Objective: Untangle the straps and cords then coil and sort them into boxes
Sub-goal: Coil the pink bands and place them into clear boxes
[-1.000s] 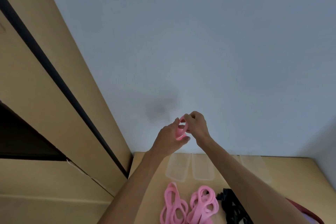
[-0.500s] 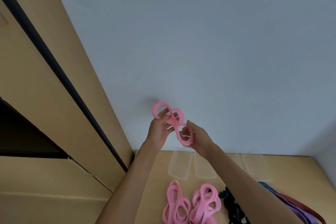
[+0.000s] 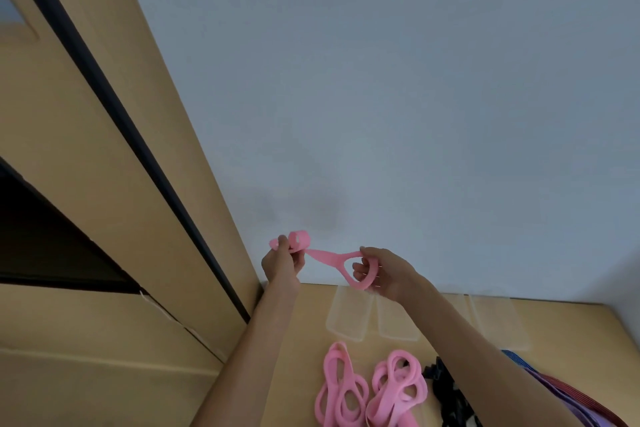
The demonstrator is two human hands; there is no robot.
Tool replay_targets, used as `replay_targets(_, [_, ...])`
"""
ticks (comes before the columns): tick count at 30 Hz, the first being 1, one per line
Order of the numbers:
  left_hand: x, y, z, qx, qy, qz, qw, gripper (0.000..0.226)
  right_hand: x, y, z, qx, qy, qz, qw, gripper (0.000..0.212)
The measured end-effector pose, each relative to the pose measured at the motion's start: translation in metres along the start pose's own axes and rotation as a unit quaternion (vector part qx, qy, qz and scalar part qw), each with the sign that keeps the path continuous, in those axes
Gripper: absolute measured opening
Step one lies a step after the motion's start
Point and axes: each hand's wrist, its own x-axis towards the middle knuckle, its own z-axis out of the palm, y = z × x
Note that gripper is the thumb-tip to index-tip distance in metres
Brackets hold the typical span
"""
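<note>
Above the far edge of the bench [image 3: 571,329], a pink strap [image 3: 329,258] is stretched between both raised hands, twisted in the middle. To do this well, it probably pays to ease the pull, turn the twist out flat, then wind evenly before choosing a clear box [image 3: 349,317]. The left hand [image 3: 282,262] pinches the coiled end; the right hand [image 3: 384,272] hooks fingers through the open loop, forearms reaching forward.
</note>
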Motion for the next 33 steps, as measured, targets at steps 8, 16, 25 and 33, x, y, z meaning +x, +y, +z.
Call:
replay_targets(8, [-0.011, -0.016, -0.001, 0.241, -0.056, 0.212, 0.945, 0.016, -0.008, -0.006, 0.027, 0.03, 0.015, -0.087, 0.996, 0.007])
replay_targets(16, [-0.027, -0.022, 0.011, 0.331, -0.1, 0.371, 0.862, 0.025, -0.007, -0.007, 0.056, -0.093, 0.052, -0.238, 0.965, 0.04])
replay_targets(25, [-0.029, -0.02, 0.002, 0.475, -0.247, 0.516, 0.669, 0.036, -0.008, -0.008, 0.061, -0.175, 0.141, -0.337, 0.914, 0.005])
replay_targets(33, [-0.024, -0.015, 0.004, 0.534, -0.269, 0.558, 0.575, 0.044, -0.015, -0.001, 0.066, -0.286, 0.088, -0.375, 0.878, 0.048])
